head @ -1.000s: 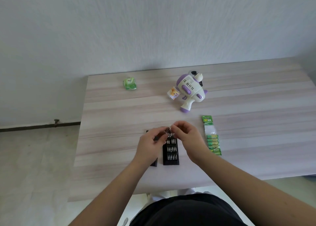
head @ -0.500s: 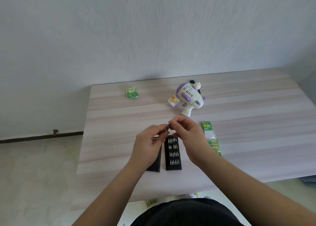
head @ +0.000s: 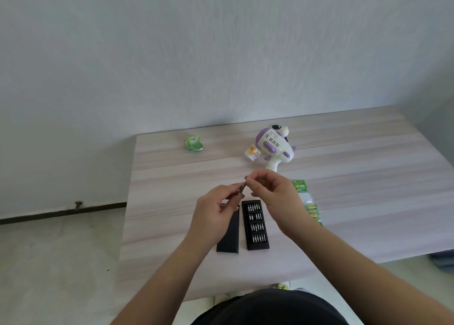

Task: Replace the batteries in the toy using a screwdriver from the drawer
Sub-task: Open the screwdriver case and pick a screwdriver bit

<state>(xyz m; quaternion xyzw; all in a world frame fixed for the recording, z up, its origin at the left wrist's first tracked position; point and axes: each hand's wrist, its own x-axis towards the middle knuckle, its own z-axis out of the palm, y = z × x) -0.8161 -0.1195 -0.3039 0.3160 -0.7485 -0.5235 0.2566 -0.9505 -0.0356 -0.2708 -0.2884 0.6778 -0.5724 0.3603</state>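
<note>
Both hands meet just above the middle of the frame, raised over the wooden table. Left hand is closed around a slim dark screwdriver, its tip pointing up and right. Right hand pinches something small at that tip between thumb and forefinger; what it is cannot be made out. Below the hands lies an open black bit tray with rows of bits, its black lid just left of it. Toward the upper right stands the white-and-purple toy, and a green battery pack lies right of the right hand.
</note>
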